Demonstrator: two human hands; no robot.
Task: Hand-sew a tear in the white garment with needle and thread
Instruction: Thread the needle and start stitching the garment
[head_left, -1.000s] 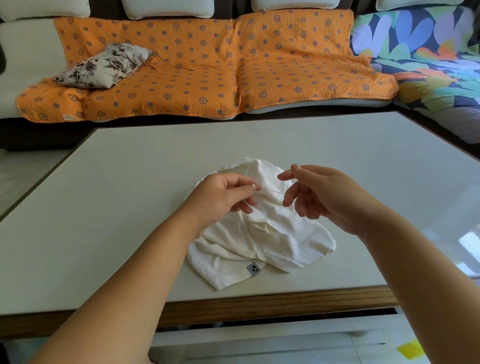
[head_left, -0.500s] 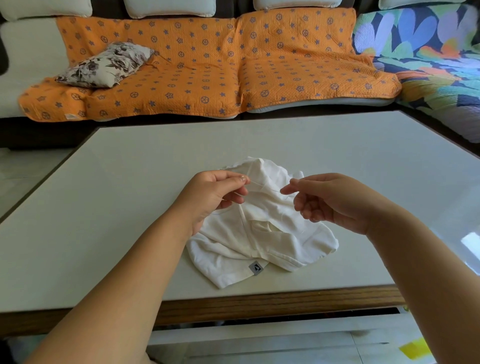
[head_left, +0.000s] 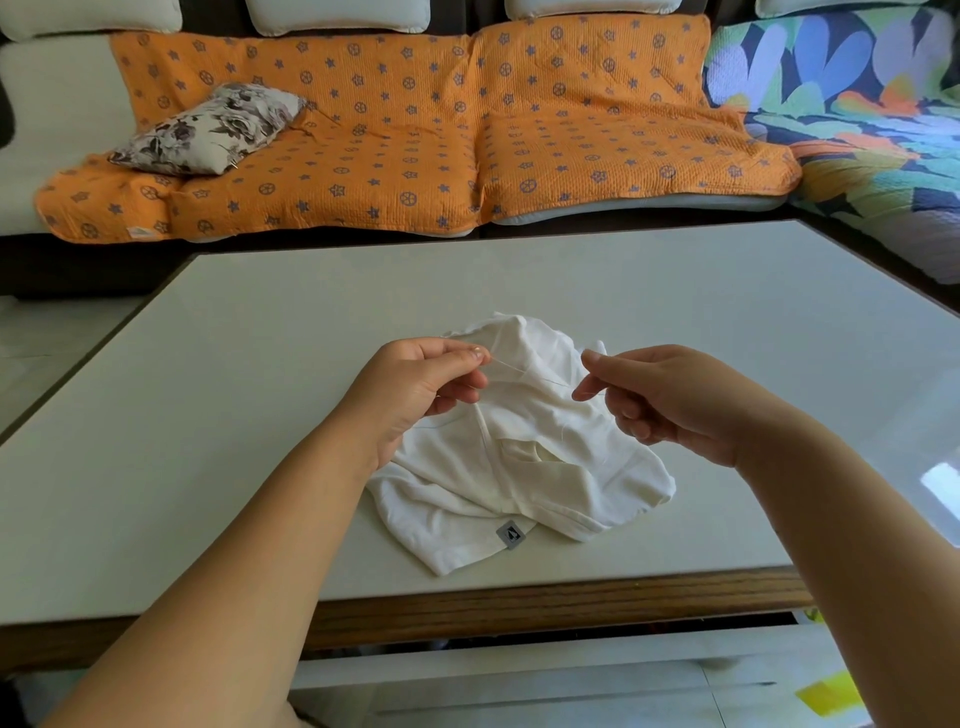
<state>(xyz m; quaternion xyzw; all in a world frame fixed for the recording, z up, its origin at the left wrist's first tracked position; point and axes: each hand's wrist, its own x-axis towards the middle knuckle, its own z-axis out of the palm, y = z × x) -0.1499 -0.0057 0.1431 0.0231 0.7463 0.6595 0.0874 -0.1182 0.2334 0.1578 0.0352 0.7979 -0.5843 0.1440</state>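
Both hands (head_left: 415, 395) (head_left: 670, 402) pinch thread (head_left: 530, 371) taut above the white garment (head_left: 524, 467).

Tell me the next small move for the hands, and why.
Probably lower both hands to the white garment, toward the opening at its middle. The left hand and right hand each pinch a thin strand stretched between them, held above the cloth. Whether a needle is on it is too fine to tell.

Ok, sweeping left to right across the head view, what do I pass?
Floral pillow → left hand → thread pinched at both ends → right hand → leaf-print cover. The white garment overlaps both hands, so I left it out.
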